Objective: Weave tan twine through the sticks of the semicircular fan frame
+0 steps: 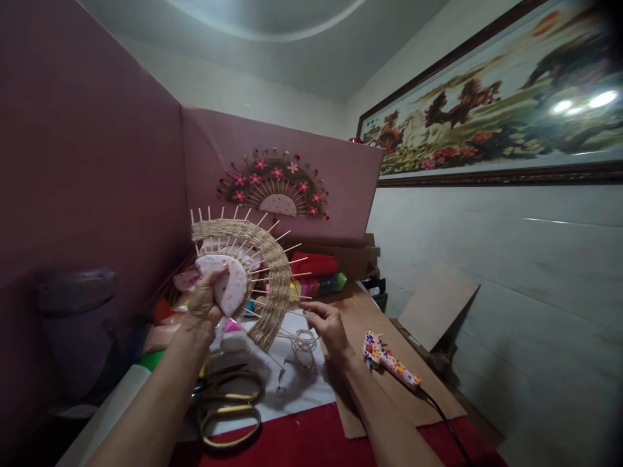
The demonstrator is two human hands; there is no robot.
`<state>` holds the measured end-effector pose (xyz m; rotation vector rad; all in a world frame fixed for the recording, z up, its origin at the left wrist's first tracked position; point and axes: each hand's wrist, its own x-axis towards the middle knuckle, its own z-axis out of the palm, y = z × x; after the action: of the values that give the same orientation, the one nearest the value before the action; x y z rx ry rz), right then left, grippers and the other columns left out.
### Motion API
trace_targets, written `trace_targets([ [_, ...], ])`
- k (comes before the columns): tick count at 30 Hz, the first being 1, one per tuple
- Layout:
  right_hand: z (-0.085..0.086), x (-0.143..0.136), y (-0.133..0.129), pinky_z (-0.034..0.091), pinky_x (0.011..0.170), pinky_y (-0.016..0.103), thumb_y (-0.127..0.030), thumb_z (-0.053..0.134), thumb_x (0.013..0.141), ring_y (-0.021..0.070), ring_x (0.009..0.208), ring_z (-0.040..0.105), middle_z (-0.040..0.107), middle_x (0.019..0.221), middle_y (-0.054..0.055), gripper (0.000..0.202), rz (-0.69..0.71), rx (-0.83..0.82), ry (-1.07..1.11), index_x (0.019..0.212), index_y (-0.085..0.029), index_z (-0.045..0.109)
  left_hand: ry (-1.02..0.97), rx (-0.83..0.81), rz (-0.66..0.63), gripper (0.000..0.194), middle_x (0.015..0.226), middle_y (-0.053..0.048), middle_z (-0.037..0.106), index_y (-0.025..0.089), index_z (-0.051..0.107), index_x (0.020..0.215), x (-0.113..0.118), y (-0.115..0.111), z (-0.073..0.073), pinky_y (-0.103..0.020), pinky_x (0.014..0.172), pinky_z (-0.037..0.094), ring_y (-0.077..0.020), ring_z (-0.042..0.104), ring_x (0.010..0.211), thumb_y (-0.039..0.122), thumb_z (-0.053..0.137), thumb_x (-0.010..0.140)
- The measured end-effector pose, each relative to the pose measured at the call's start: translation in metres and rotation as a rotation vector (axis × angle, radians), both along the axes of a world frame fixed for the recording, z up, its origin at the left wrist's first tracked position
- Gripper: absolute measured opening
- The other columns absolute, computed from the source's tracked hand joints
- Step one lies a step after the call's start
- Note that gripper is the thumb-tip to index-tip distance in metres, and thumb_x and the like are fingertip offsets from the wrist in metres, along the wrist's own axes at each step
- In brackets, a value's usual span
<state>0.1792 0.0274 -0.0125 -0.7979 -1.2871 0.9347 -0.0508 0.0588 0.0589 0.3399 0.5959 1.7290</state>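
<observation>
the woven fan (278,272) is held up over the table, tilted, with its pale sticks radiating outward past the braided band. the left hand (205,298) is clamped on the spotted half-round centre (233,285) of the fan: the thumb lies across its face, and the other fingers are largely hidden behind. the band arcs above and to the right of that grip, apart from the thumb. the right hand (328,324) is at the fan's right side, just beside the outer stick ends, with thumb and forefinger drawn together on a thin strand (298,312); whether this is cord or stick cannot be told. a loose coil of cord (304,349) hangs below and left of the right hand. on the table, large scissors (231,410) with gold-toned handles lie below the fan, partly on a white sheet (311,397). a flower-patterned glue gun (389,363) lies on brown cardboard (350,415) to the right, its cable running over red cloth (302,441). a flowered fan (277,172) shows on the pink panel (341,181) behind.
</observation>
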Motion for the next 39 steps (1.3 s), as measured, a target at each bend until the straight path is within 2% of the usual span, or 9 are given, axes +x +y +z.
trace_targets([
  [4,-0.002,0.001,-0.002,0.039,0.047,0.021,-0.020,0.061,0.067,0.0085,0.048,0.048,0.065,0.061,0.000,0.018,-0.019,0.012,-0.093,0.081,-0.018,0.072,0.080,0.121,0.026,0.013,0.061,0.001,0.067,0.014,0.061,0.076,-0.014,-0.001,-0.011,-0.024,0.058,0.055,-0.0116,0.063,0.051,0.006,0.053,0.073],
  [7,-0.002,-0.001,-0.008,0.047,0.064,0.026,-0.021,0.061,0.070,0.0142,0.067,0.060,0.070,0.078,0.003,0.017,-0.066,0.135,-0.195,0.082,-0.021,0.072,0.115,0.156,0.061,0.012,0.062,0.001,0.067,0.014,0.060,0.075,-0.019,-0.004,-0.015,-0.021,0.056,0.055,-0.0111,0.062,0.050,0.005,0.053,0.072],
  [10,-0.001,-0.006,-0.015,0.047,0.075,0.030,-0.021,0.060,0.073,0.0174,0.079,0.063,0.070,0.085,0.005,0.017,-0.105,0.262,-0.288,0.085,-0.023,0.072,0.134,0.161,0.046,0.011,0.065,0.000,0.068,0.014,0.061,0.078,-0.017,-0.009,-0.015,-0.023,0.057,0.055,-0.0122,0.063,0.053,0.008,0.053,0.073],
  [16,0.000,-0.015,-0.025,0.048,0.069,0.030,-0.020,0.056,0.077,0.0171,0.073,0.062,0.069,0.084,0.004,0.021,-0.167,0.391,-0.420,0.092,-0.025,0.070,0.083,0.157,0.037,0.007,0.065,0.000,0.068,0.015,0.061,0.080,-0.002,-0.016,-0.018,-0.023,0.059,0.055,-0.0116,0.063,0.054,0.014,0.054,0.078],
  [22,-0.001,-0.016,-0.027,0.045,0.070,0.027,-0.019,0.050,0.082,0.0170,0.076,0.062,0.068,0.084,0.006,0.021,-0.294,0.459,-0.576,0.094,-0.018,0.067,0.020,0.158,0.056,0.007,0.067,0.000,0.068,0.016,0.061,0.082,0.011,-0.022,-0.022,-0.023,0.064,0.055,-0.0102,0.064,0.056,0.019,0.055,0.081],
  [25,-0.002,-0.017,-0.029,0.044,0.072,0.026,-0.020,0.048,0.083,0.0168,0.079,0.062,0.068,0.085,0.006,0.021,-0.348,0.463,-0.667,0.094,-0.019,0.066,0.007,0.080,0.096,0.006,0.066,0.000,0.068,0.015,0.062,0.082,0.014,-0.026,-0.024,-0.025,0.065,0.055,-0.0098,0.063,0.055,0.013,0.056,0.079],
  [30,0.001,-0.017,-0.033,0.042,0.071,0.024,-0.020,0.046,0.085,0.0155,0.078,0.061,0.068,0.083,0.005,0.022,-0.398,0.477,-0.734,0.096,-0.019,0.065,-0.018,-0.037,0.073,0.023,0.061,0.001,0.067,0.013,0.063,0.087,0.016,-0.027,-0.031,-0.026,0.064,0.056,-0.0106,0.063,0.053,0.000,0.050,0.073],
  [36,0.010,-0.016,-0.040,0.037,0.065,0.023,-0.023,0.048,0.084,0.0137,0.069,0.057,0.063,0.072,0.004,0.018,-0.431,0.465,-0.770,0.077,-0.018,0.064,-0.021,-0.015,0.092,0.020,0.064,-0.001,0.068,0.013,0.064,0.088,0.015,-0.024,-0.034,-0.024,0.060,0.055,-0.0115,0.064,0.057,0.005,0.051,0.075],
  [39,0.013,-0.015,-0.040,0.035,0.061,0.023,-0.022,0.049,0.082,0.0125,0.065,0.054,0.061,0.068,0.003,0.018,-0.391,0.438,-0.743,0.074,-0.018,0.064,-0.033,-0.035,0.089,0.017,0.066,-0.001,0.068,0.013,0.063,0.087,0.014,-0.023,-0.034,-0.024,0.060,0.055,-0.0117,0.064,0.057,0.008,0.050,0.077],
])
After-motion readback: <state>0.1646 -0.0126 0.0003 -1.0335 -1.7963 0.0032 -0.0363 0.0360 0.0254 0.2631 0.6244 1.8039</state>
